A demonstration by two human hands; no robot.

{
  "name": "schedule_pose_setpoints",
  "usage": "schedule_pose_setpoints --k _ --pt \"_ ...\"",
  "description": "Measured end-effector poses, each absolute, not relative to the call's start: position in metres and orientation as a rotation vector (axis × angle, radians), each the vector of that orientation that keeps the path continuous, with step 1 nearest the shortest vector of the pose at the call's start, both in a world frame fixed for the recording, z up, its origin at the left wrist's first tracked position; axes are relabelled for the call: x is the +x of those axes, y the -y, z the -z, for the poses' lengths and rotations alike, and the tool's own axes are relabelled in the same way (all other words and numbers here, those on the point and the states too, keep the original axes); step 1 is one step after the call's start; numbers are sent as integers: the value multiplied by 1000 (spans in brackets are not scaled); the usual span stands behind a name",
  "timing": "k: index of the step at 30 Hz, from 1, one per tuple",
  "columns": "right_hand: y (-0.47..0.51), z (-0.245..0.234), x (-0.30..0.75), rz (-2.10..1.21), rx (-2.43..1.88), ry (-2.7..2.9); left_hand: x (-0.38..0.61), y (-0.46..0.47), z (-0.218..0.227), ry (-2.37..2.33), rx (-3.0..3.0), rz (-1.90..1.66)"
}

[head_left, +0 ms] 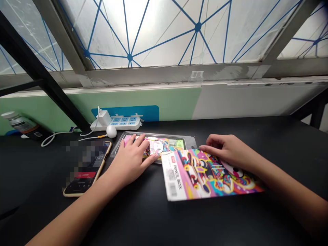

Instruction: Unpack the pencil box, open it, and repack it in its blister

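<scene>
My left hand [130, 159] lies flat with its fingers stretched over a colourful pencil box [164, 145] that sits in a clear plastic tray [191, 140]. My right hand [227, 148] rests with curved fingers on the top edge of a bright printed cardboard sleeve [205, 176], which lies flat on the black table [153, 218] and is marked "PENCIL BOX" along its left side. The sleeve's upper left corner overlaps the tray.
A phone [87, 169] with a lit screen lies left of my left hand. Behind it are a white power strip [123, 122] with a plugged charger and cable, and a small bottle [22, 123] at far left. A window wall rises beyond.
</scene>
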State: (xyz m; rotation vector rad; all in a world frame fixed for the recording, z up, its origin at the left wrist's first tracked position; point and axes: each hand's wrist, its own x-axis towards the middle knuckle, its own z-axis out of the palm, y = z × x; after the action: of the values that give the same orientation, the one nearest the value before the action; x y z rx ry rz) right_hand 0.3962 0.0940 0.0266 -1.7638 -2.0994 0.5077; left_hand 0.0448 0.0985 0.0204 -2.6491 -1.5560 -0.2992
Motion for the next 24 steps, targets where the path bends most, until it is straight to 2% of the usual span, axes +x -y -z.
schedule_pose_setpoints --k 4,9,15,24 --pt "-121 -22 438 -634 -1864 2092 45 -98 -30 1492 -2720 403" --pt "-119 -19 428 -541 -1689 2093 49 -96 -27 1468 -2810 504" --pt "-105 -23 398 -652 -1661 2142 44 -95 -24 1419 -2985 249" --pt "-110 -26 427 -946 -1740 2149 36 -98 -42 1416 -3223 184"
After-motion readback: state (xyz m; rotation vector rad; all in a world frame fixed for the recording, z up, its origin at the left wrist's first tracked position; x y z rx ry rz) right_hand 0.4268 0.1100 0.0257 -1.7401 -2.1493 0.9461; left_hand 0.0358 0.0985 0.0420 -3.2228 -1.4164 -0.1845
